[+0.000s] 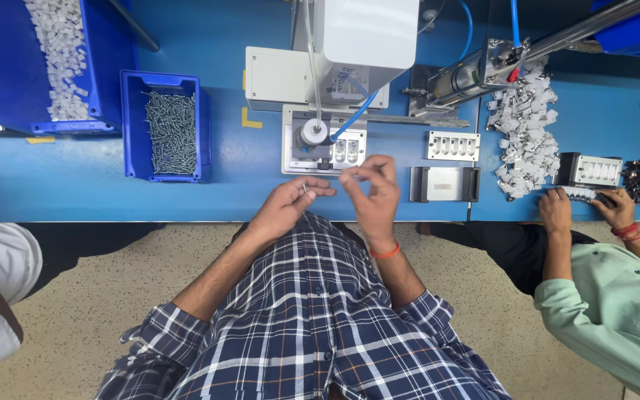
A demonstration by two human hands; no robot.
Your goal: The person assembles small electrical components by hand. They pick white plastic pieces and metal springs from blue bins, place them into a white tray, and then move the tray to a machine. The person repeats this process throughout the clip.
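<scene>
My left hand (287,203) hovers at the front edge of the blue workbench (75,189), fingers curled around several small metal screws (304,187). My right hand (370,187) is just beside it, thumb and forefinger pinched on one small screw taken from the left hand. Right behind both hands sits a metal fixture plate (342,152) with small white parts in its slots, under a white press machine (364,33) with a round nozzle (311,134).
A small blue bin of screws (170,133) and a larger blue bin of white plastic parts (61,52) stand at left. White slotted trays (452,145), a black-ended holder (444,184) and a heap of white parts (527,133) lie right, where a co-worker's hands (587,207) work.
</scene>
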